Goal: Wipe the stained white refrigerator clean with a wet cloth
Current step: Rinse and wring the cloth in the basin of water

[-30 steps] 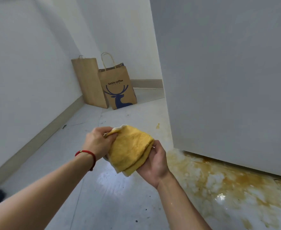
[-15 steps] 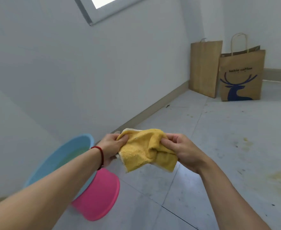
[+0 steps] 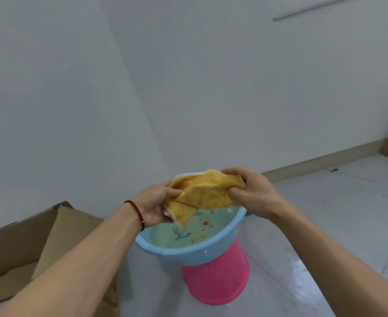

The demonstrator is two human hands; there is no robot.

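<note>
At the floor's left edge an open brown cardboard box [image 3: 28, 243] stands against the white wall, its flap raised. The left hand [image 3: 155, 205], a red string bracelet [image 3: 135, 209] on its wrist, has its grip curled around the left end of the crumpled yellow terry cloth [image 3: 205, 192]. The cloth hangs just above the round blue plastic basin [image 3: 188, 256] of water, which sits on a pink plastic stool [image 3: 218, 282]. The right hand [image 3: 254, 193] pinches the cloth's right end. Pale tiled floor [image 3: 325, 213] lies open to the right, up to the beige skirting.
</note>
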